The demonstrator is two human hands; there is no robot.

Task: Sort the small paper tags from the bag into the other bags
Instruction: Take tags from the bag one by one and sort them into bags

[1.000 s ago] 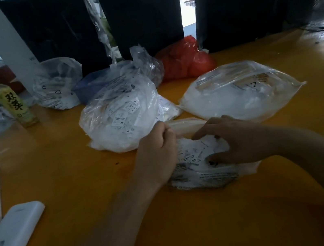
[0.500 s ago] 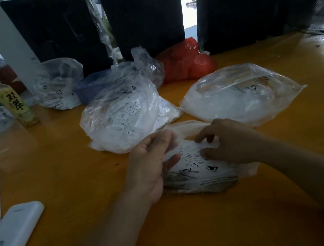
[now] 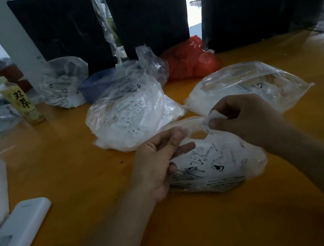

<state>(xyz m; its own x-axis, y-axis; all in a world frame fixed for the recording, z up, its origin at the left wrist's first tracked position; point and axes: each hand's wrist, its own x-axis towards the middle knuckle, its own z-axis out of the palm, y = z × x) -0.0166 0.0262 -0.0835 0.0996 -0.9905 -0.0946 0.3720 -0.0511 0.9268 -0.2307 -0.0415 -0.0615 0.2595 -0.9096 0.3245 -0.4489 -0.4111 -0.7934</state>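
On the orange worktop (image 3: 63, 182), the right hand (image 3: 248, 117) pinches a small paper tag (image 3: 212, 117) above the near clear bag (image 3: 217, 165), whose rim the left hand (image 3: 159, 162) loosely grips.

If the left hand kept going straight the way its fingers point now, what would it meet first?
Most likely the small paper tag pinched by the right hand: the left hand points up and to the right, along the bag's raised mouth. Depth is unclear, so it could pass just beside it.
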